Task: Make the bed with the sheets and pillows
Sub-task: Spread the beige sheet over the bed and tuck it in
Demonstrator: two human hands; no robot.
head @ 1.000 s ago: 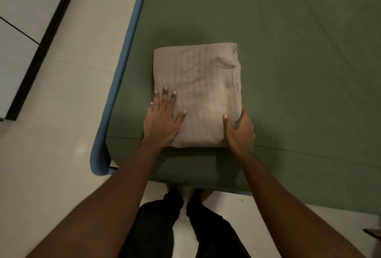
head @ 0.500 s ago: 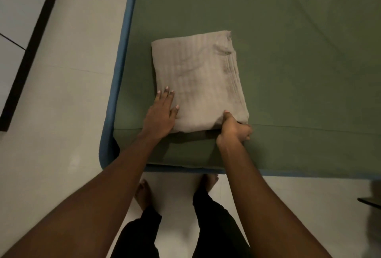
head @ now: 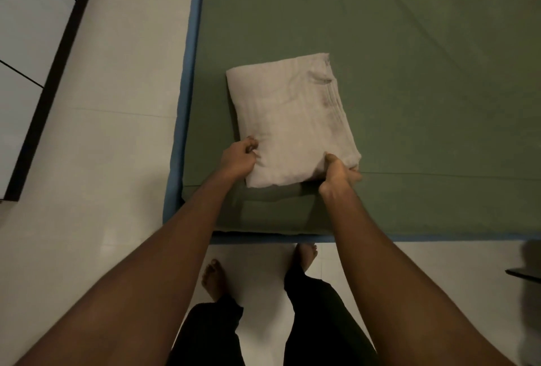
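The large mattress under a flat olive-green fitted sheet (head: pixel 409 73) fills the view from 12 to 3 o'clock, and its blue edging (head: pixel 187 73) runs down the left side and along the near side, meeting in a rounded corner at about 7 o'clock. Pale tiled floor (head: pixel 102 160) lies beside and in front of it, with a dark-framed white panel (head: pixel 23 43) at 10 o'clock.

A folded beige sheet, a thick striped rectangle (head: pixel 289 119), lies on the green sheet near that corner. Bare green cloth spreads from it toward 12 and 3 o'clock.

The left hand (head: pixel 238 157) pinches the bundle's left edge with curled fingers at 8 o'clock. The right hand (head: pixel 336 174) grips its near-right corner at 5 o'clock, thumb on top.
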